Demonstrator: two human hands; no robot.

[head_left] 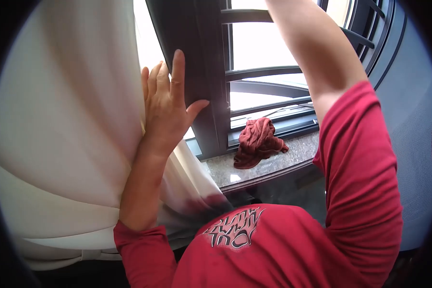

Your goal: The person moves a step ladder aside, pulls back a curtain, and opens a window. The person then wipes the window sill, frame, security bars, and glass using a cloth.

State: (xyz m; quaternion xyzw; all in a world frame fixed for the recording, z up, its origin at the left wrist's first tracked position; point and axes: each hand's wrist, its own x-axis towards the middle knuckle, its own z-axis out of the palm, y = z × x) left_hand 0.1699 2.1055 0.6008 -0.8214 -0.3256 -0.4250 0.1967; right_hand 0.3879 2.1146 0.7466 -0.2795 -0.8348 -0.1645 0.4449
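Note:
My left hand [167,98] is spread against the dark window frame [197,62], fingers pointing up and thumb out to the right. It holds nothing, and its outer edge lies beside the cream curtain [81,96]. My right arm [321,43] reaches up past the top of the view, so the right hand is out of sight. Below and between the arms, a crumpled reddish-brown cloth [258,143] rests on the grey stone windowsill [300,146], apart from both hands.
Dark curved bars [264,73] cross the bright window opening on the right. A blue-grey textured panel [413,125] stands at the far right. Curtain folds hang along the left, down to the sill's near end.

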